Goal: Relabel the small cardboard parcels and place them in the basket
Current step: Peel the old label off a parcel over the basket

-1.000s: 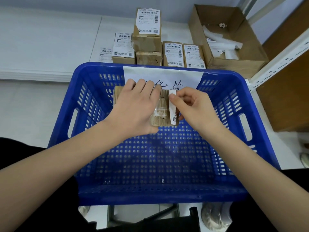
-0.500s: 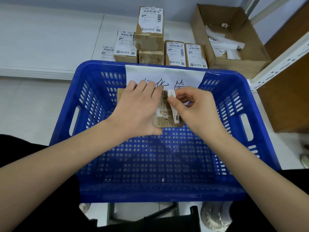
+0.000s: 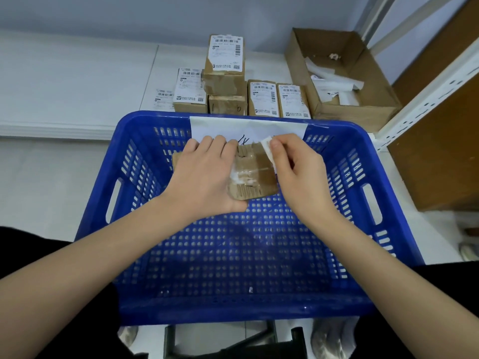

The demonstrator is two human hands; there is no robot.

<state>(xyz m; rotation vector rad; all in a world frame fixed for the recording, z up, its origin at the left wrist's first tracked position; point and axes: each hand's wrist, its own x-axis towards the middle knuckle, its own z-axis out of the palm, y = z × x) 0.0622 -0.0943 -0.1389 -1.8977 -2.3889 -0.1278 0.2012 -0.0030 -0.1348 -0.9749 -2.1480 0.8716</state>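
Peeling is the step in hand, as I read it: I hold one small parcel (image 3: 255, 174) above the blue basket (image 3: 388, 203), near its far wall. My left hand (image 3: 204, 174) grips the parcel from the left with fingers curled over its top edge, and my right hand (image 3: 298, 169) pinches a white strip of old label (image 3: 268, 149) lifted along the parcel's right edge. Torn white scraps and tape show on the bare cardboard face. Next, I judge, the strip needs a steady pull clear while the left hand braces the parcel, then a fresh label goes on.

Counting: one parcel in my hands; five parcels (image 3: 224, 60) behind the basket, one stacked on another; one loose label sheet (image 3: 163, 97) beside them; one open carton (image 3: 344, 73) holding paper scraps; none lying in the basket.
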